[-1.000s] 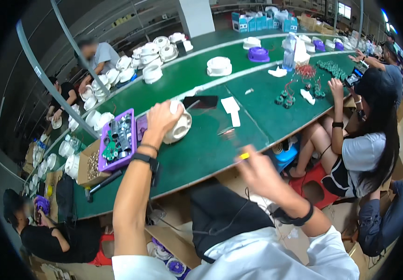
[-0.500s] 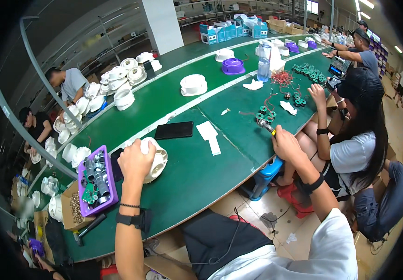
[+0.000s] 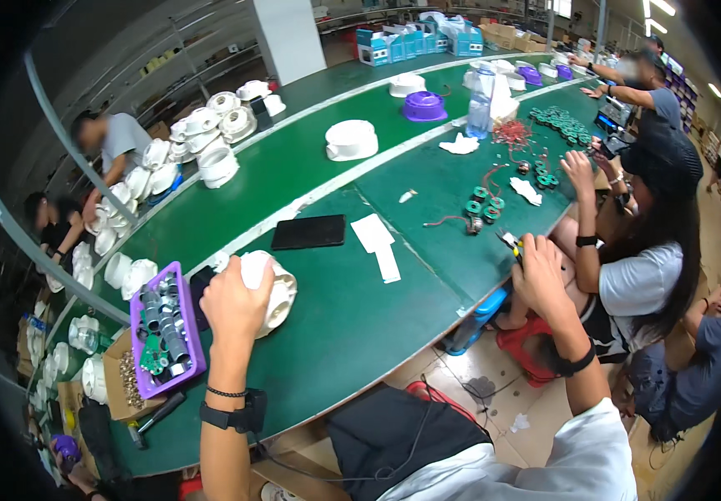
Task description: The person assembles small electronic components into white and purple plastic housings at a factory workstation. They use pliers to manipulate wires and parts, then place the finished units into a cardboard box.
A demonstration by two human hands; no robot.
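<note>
Pretty bright overall, lit by white ceiling strip lights [image 3: 655, 7] in the top right corner that blew out a bit. The long green conveyor surface [image 3: 352, 326] was evenly lit with only soft shadows. Heavy fisheye bending, with the surface edges curving and black vignette all around. Centre was sharp; far workers and corners went soft and smeary.

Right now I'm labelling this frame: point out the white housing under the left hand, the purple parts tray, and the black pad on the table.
white housing [image 3: 279, 294], head view, its flanged rim.
purple parts tray [image 3: 195, 344], head view, right wall.
black pad [image 3: 309, 232], head view, its middle.
</note>
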